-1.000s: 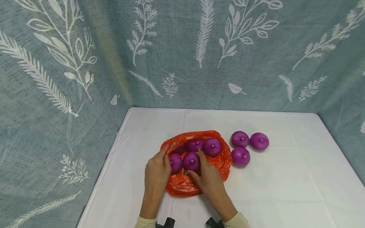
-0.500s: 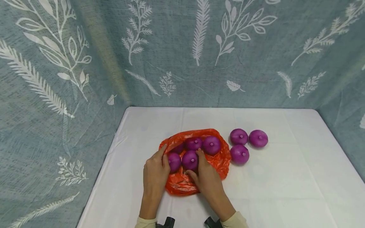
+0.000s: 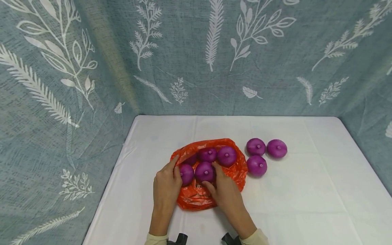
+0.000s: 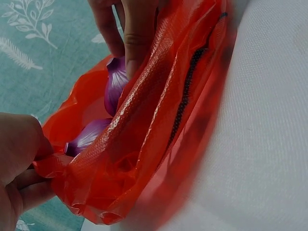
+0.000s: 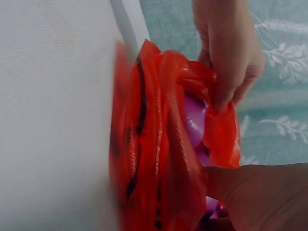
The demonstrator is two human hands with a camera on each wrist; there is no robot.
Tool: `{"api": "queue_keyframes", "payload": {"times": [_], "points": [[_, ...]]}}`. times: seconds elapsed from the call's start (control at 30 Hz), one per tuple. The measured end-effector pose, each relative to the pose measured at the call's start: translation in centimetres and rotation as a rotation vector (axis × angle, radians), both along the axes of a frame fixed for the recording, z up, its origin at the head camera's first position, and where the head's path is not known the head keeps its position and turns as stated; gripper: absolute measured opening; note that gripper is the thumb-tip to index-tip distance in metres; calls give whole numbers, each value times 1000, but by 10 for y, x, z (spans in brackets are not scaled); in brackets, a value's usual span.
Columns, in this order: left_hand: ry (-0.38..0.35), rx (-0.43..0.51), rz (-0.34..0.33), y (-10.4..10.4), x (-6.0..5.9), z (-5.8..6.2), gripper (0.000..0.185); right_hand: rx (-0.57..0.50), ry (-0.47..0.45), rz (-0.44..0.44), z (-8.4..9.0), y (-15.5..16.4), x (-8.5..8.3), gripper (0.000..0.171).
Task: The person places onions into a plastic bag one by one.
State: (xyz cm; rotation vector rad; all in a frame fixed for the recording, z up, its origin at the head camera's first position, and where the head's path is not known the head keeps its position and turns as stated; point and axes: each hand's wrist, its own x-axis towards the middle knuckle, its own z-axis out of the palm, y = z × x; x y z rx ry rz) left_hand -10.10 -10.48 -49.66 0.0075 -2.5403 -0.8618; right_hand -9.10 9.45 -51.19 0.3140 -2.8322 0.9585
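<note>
Hands pinch bag rim.

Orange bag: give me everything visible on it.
The orange bag is thin, crinkly, translucent plastic with a fine embossed texture and dark print along one fold. It lies slumped on the white tablecloth, mouth open and facing away from the person. Five purple onions show inside, one half hidden. The left hand pinches its left rim; the right hand rests on its near side with fingers on an onion. Three more onions sit outside, to its right.
</note>
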Motion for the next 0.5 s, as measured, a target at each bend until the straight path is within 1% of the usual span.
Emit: {"api": "queue_keyframes", "payload": {"times": [0.13,0.3,0.5], "points": [[-2,-2,5,0,0,0,34,-31,-13,5,3,4,-1,69],[-5,-1,9,1,0,1,34,-67,-1,2,7,8,-2,65],[-9,-6,7,1,0,2,34,-73,-10,-1,9,12,-1,64]]}}
